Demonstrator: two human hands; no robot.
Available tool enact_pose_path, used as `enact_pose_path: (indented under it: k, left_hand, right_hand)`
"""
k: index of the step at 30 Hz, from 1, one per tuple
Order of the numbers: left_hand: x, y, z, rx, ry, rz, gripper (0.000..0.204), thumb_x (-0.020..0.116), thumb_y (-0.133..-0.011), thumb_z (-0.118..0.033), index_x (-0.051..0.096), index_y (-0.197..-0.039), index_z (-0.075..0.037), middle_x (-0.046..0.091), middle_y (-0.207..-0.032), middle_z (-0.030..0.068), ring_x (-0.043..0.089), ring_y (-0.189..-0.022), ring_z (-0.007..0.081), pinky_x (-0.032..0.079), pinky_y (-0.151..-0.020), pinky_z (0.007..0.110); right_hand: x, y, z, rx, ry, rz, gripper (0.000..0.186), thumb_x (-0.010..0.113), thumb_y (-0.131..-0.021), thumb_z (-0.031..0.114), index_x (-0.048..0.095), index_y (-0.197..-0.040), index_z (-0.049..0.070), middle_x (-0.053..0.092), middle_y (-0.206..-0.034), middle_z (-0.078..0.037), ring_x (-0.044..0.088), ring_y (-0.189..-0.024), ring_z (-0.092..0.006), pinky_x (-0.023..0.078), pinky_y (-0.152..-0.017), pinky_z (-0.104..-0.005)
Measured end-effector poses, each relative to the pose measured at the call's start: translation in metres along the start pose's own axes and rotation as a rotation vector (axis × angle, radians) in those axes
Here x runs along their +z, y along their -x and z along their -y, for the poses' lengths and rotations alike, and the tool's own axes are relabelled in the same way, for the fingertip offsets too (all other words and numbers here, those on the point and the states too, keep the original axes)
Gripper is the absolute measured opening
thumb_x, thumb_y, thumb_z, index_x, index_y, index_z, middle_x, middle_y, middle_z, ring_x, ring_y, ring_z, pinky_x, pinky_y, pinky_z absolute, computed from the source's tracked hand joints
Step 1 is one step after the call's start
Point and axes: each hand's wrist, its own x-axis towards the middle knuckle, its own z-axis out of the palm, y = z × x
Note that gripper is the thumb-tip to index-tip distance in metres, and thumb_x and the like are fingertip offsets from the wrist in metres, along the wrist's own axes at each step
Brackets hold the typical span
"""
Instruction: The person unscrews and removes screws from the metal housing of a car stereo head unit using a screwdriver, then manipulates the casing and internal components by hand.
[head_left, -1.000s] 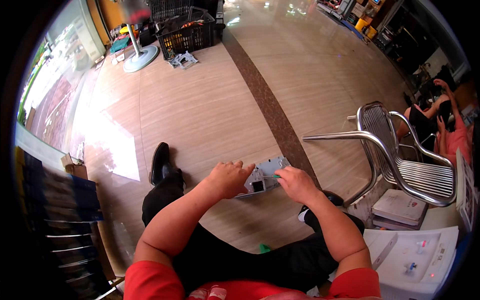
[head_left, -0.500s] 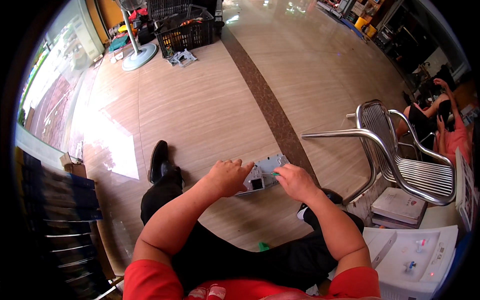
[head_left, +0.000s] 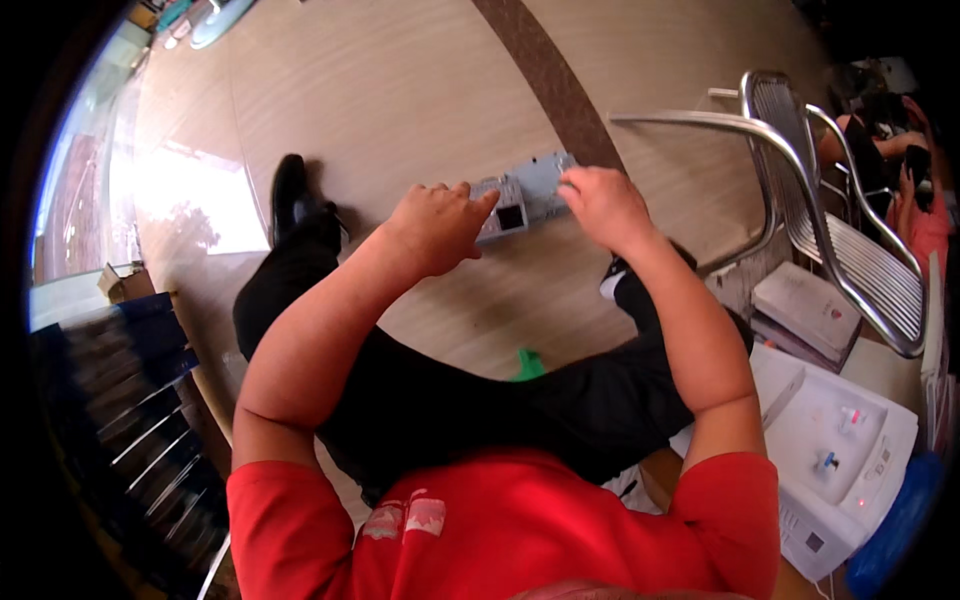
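A flat grey metal plate (head_left: 545,187) lies on the floor between my feet, with a boxy metal unit (head_left: 510,205) bearing a dark square on its left part. My left hand (head_left: 437,228) is at the unit's left end, index finger over its top and thumb near the lower edge; its grip is partly hidden. At the plate's right end, my right hand (head_left: 608,208) has its fingers pinched together. What lies in that pinch is too small to make out.
A metal-framed chair (head_left: 850,240) stands at right, with a person (head_left: 925,200) seated beyond it. Nearer are a thick book (head_left: 808,305) and a white water dispenser (head_left: 835,440). Dark stacked goods (head_left: 150,400) line the left. A green object (head_left: 528,364) lies by my legs.
The view has tipped downward, so the plate and hands sit higher in it. The small green thing seen at my right fingertips earlier no longer shows clearly. Both hands stay at the plate.
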Motion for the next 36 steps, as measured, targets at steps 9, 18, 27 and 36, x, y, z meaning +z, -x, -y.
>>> enact_pose_path:
  k: [9,18,27,36]
  left_hand:
    - [0.086,0.015,-0.067,0.288,-0.279,0.207,0.046,0.055,-0.092,-0.032,0.055,-0.136,-0.017,0.062,-0.112,0.0108,0.061,-0.100,0.0277,0.045,-0.081,0.044]
    - [0.079,0.014,-0.074,0.326,-0.310,0.123,0.041,0.051,-0.093,-0.027,0.059,-0.132,-0.015,0.063,-0.108,0.0128,0.061,-0.098,0.0301,0.044,-0.084,0.048]
    - [0.077,0.010,-0.077,0.309,-0.236,0.067,0.040,0.051,-0.093,-0.026,0.060,-0.129,-0.012,0.062,-0.110,0.0153,0.059,-0.103,0.0329,0.043,-0.091,0.052]
    - [0.069,0.009,-0.079,0.300,-0.256,0.064,0.042,0.051,-0.093,-0.027,0.059,-0.131,-0.012,0.062,-0.114,0.0171,0.059,-0.106,0.0354,0.042,-0.095,0.054]
  right_hand:
    - [0.043,0.001,-0.006,-0.070,-0.044,-0.011,0.015,0.057,-0.092,0.018,0.065,-0.097,0.006,0.065,-0.090,-0.018,0.063,-0.091,-0.0390,0.051,-0.078,-0.0489]
    - [0.067,-0.014,0.012,-0.099,-0.031,0.105,0.022,0.059,-0.092,0.018,0.067,-0.105,0.002,0.068,-0.096,-0.021,0.063,-0.092,-0.0405,0.051,-0.081,-0.0479]
    - [0.077,-0.026,0.018,-0.082,0.031,0.127,0.020,0.057,-0.093,0.019,0.066,-0.099,0.003,0.068,-0.095,-0.021,0.064,-0.093,-0.0399,0.052,-0.080,-0.0485]
    - [0.077,-0.032,0.023,-0.034,0.083,0.131,0.024,0.057,-0.093,0.025,0.065,-0.089,0.003,0.068,-0.089,-0.021,0.066,-0.088,-0.0395,0.053,-0.078,-0.0489]
